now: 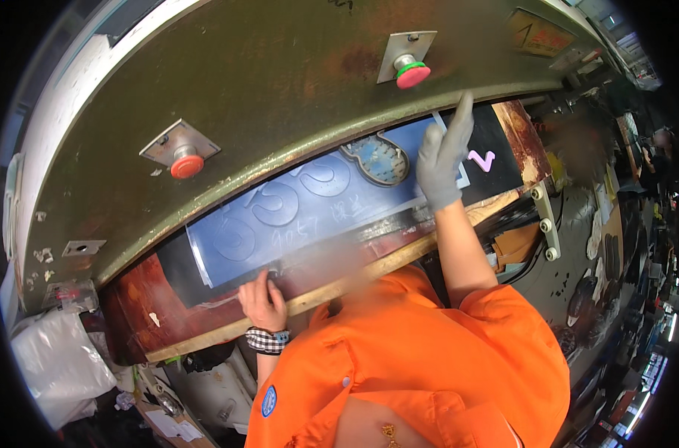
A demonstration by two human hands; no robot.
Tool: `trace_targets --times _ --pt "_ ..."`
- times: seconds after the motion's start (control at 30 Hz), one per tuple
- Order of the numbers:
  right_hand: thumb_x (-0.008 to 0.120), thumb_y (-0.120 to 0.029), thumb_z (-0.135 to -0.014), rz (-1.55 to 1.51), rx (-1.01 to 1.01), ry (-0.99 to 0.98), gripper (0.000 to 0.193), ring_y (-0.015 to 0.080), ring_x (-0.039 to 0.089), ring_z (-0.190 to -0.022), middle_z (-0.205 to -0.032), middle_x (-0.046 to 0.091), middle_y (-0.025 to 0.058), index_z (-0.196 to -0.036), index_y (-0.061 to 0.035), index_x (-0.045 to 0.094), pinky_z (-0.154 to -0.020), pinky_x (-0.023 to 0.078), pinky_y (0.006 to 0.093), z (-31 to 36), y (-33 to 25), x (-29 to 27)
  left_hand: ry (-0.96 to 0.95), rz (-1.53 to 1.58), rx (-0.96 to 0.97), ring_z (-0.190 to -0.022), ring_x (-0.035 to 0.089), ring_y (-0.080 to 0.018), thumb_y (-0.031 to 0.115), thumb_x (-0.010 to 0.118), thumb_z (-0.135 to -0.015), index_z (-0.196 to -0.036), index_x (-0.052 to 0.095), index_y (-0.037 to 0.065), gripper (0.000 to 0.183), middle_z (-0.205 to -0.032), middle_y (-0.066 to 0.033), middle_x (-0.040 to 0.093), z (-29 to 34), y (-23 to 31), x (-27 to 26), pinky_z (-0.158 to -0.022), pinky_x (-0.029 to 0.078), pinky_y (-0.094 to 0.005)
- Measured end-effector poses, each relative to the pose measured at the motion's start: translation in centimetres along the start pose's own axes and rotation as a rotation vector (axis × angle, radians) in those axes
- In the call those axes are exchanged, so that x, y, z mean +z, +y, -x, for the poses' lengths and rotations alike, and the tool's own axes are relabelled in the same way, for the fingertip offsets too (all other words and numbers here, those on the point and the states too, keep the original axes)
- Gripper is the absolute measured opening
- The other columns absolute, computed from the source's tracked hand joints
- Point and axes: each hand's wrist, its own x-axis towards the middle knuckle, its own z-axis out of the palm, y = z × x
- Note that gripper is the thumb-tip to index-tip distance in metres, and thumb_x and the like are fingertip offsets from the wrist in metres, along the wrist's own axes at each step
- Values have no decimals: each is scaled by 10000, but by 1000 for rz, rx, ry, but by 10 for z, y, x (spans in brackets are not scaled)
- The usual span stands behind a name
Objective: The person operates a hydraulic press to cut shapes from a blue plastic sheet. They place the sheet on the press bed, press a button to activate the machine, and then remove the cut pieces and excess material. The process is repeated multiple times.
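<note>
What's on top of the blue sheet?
A curved frame sits on it, beside looping outlines and pale writing. I can't see the sheet beneath the frame's rim, or the bit behind the gloved right hand. The green machine hides its far edge.

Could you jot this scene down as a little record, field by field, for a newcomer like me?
Left hand: bare, near the lower edge of the blue sheet, holding nothing visible
Right hand: grey-gloved, over the sheet's right end; contact unclear
On the sheet: curved cutting die, left of the gloved hand
Beyond the sheet: green machine beam with two red push buttons
Right of the sheet: pink zigzag piece
</note>
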Motion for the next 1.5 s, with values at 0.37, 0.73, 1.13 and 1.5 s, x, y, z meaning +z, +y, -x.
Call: trace_targets --times 0.37,0.73,1.13,1.5 --pt "553 -611 -906 103 -187 181 999 574 146 -1384 -1511 64 400 -1508 64 129 -1114 196 612 -67 -33 60 -45 44 -26 -663 589 -311 87 631 -837 -939 708 32 139 -727 -123 625 -82 -25 52 -647 487 -409" --pt "688 -184 -821 -73 93 -635 364 330 603 -907 -938 667 156 -1132 -1 647 -862 464 425 76 9 4 -51 66 -156 -649 609 -307 114 663 -829 -781 673 63 70 -676 -94 633 -79 -27 54 -633 490 -410" --pt "720 -183 -798 42 -154 -356 373 329 612 -961 -980 649 146 -1140 -58 643 -883 461 466 83 -1 -35 -122 126 -170 -638 583 -322 99 669 -840 -716 628 54 138 -642 -106 602 3 2 26 -645 472 -426" --pt "805 -304 -654 191 -100 -476 696 337 551 -1017 -1141 576 155 -1287 -113 589 -904 466 429 94 -29 -46 71 226 -196 -582 545 -286 -8 662 -813 -897 697 26 97 -655 -107 590 1 32 -17 -555 450 -395"
